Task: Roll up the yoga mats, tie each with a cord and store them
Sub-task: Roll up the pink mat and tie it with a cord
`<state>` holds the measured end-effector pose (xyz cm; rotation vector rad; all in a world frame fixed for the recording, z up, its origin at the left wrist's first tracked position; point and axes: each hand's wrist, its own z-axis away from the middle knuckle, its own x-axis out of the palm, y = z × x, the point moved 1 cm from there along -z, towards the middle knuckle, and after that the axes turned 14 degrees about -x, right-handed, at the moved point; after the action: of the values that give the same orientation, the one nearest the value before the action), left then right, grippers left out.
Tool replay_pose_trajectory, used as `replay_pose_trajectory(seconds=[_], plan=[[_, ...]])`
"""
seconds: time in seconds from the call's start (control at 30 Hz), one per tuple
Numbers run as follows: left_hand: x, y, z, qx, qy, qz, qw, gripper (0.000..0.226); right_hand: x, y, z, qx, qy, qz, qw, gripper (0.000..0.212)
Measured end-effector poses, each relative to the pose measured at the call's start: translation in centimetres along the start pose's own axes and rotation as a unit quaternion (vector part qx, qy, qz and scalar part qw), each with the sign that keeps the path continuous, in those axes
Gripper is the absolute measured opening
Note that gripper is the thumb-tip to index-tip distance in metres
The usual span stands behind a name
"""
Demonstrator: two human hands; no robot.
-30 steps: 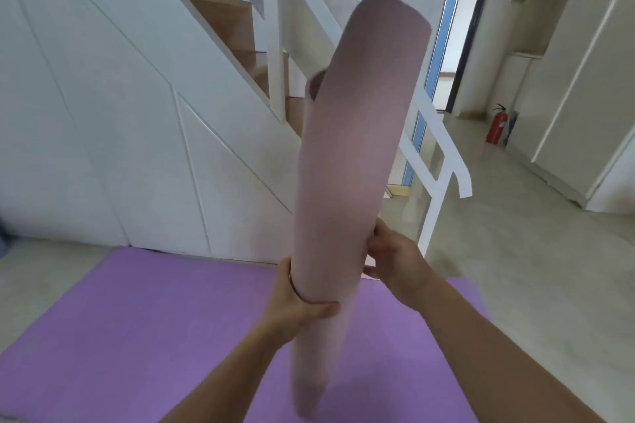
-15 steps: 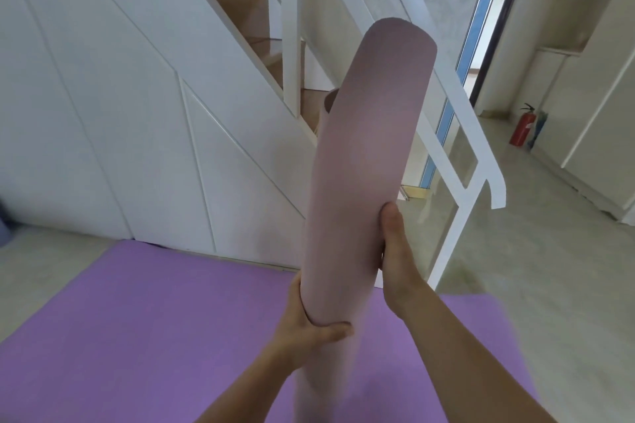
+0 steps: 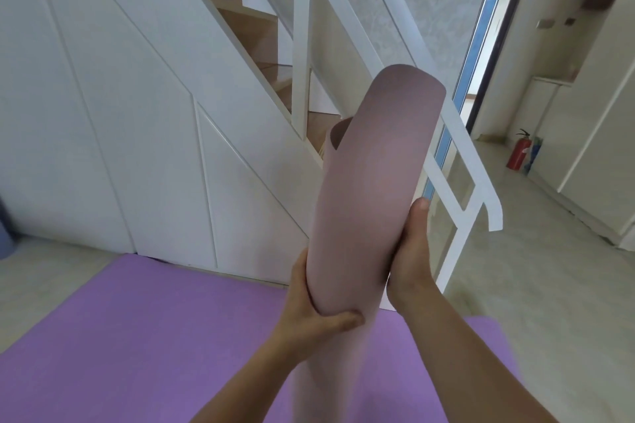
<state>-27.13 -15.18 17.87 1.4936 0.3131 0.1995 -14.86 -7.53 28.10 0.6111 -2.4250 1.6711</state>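
Two yoga mats show, and both hands are on one of them. Far to the left of the hands stands a tall white panelled wall (image 3: pixel 120 113) under brown wooden stair steps (image 3: pixel 247 21). Below the hands, and spreading out to the left, a flat purple foam yoga mat (image 3: pixel 137 336) lies open on the pale floor (image 3: pixel 549 285).

The left hand (image 3: pixel 309 316) grips the pink rolled-up yoga mat (image 3: pixel 374 182) low down. Its thumb curls across the front of the roll and its palm hugs the left side. The other fingers go round the back, where they are hidden.

The pink rolled-up yoga mat stands almost straight up between the two hands, off the floor, with its top leaning a little to the right. No cord can be seen round it. At the top left, a loose edge of the roll peels away a bit. The bottom end is blurry.

The right hand (image 3: pixel 410 257) holds the right side of the roll, a little higher than the left hand. Its thumb lies straight up along the mat, and its fingers are hidden behind.

Just behind the right hand is a white stair railing (image 3: pixel 457 182). Well off to the right, a red fire extinguisher (image 3: pixel 519 153) stands on the floor beside tall white cupboards (image 3: pixel 598 148).
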Motion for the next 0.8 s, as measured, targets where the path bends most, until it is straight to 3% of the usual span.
replay_pose_trajectory(seconds=[0.13,0.3,0.47,0.53,0.63,0.8], plan=[[0.5,-1.1,0.5,-0.003,0.015,0.003,1.000,0.117,-0.5,2.1,1.5,0.033,0.018,0.012,0.999,0.067],[-1.8,0.8,-0.7,-0.013,-0.006,-0.027,1.000,0.117,-1.6,1.1,0.0,0.009,0.003,0.061,0.998,0.062],[-1.7,2.4,-1.2,0.024,-0.037,-0.042,0.998,0.126,-0.1,-0.3,-1.9,0.022,-0.006,0.047,0.999,0.085],[-1.4,-0.1,-0.9,-0.004,-0.030,-0.029,0.999,0.125,-0.6,1.8,-0.9,0.038,0.012,0.068,0.997,0.087],[-1.5,-5.4,-0.3,-0.053,-0.057,-0.049,0.996,0.123,-2.8,5.2,2.9,0.098,0.043,0.031,0.994,0.066],[-1.7,-11.9,0.5,-0.134,-0.078,-0.084,0.984,0.113,-4.8,9.8,7.0,0.193,0.107,0.018,0.975,0.059]])
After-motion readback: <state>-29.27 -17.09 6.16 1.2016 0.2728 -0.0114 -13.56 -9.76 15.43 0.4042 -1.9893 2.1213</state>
